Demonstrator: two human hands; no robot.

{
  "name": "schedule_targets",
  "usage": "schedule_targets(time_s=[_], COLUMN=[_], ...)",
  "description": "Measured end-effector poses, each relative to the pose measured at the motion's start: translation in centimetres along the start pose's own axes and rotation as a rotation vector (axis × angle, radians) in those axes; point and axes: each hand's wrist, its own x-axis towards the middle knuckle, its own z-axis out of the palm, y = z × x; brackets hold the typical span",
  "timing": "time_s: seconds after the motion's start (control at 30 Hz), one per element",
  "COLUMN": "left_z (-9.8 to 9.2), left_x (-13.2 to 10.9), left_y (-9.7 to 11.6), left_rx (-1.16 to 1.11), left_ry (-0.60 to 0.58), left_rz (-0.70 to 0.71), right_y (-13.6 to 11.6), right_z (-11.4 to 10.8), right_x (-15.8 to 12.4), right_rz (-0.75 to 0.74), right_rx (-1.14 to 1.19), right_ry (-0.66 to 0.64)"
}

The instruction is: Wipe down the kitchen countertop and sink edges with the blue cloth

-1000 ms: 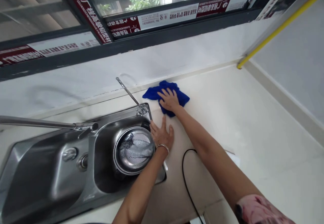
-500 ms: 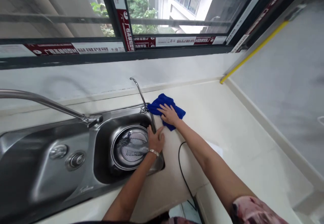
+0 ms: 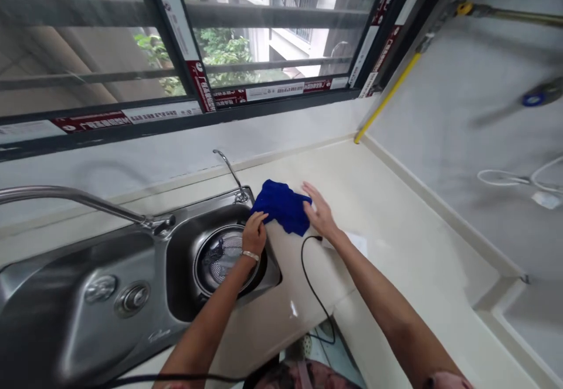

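A blue cloth lies crumpled on the countertop beside the sink's right rim. The fingers of my left hand are drawn together on the cloth's lower left corner, over the edge of the right basin. At the cloth's right edge is my right hand, its fingers apart and extended, holding nothing. Below my left hand, a round metal pot with a perforated inside sits in the right basin. My left forearm and hand hide part of it.
A large faucet arches over the double sink, and a thin tap stands at its back right corner. A black cable crosses the counter. Some white sheet lies by my right forearm. A window is behind.
My right hand has slid off the cloth's top to its right edge. My left hand has moved from the basin's right side up to the cloth's corner, fingers closing. The view has shifted right.
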Motion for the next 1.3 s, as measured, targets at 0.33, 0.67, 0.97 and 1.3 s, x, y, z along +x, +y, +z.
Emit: schedule_targets(time_s=[0.33,0.67,0.97,1.3], left_z=[2.7,5.6,4.1,2.0], left_x=[7.9,10.3,7.0,2.0], left_y=[1.1,3.3,4.1,6.0], left_rx=[0.284,0.590,0.541,0.306], left_ry=[-0.408,-0.612,-0.590,-0.463], left_rz=[0.141,-0.148,-0.296,-0.364], right_y=[-2.2,-0.1,0.5,1.4], right_z=[-13.3,-12.7,-12.5,-12.1], right_x=[-36.8,-45.9,-45.9,-45.8], right_rz=[0.517,0.567,0.597,0.551], right_rx=[-0.570,-0.858,-0.836,-0.785], right_ry=[0.420,0.441,0.493,0.557])
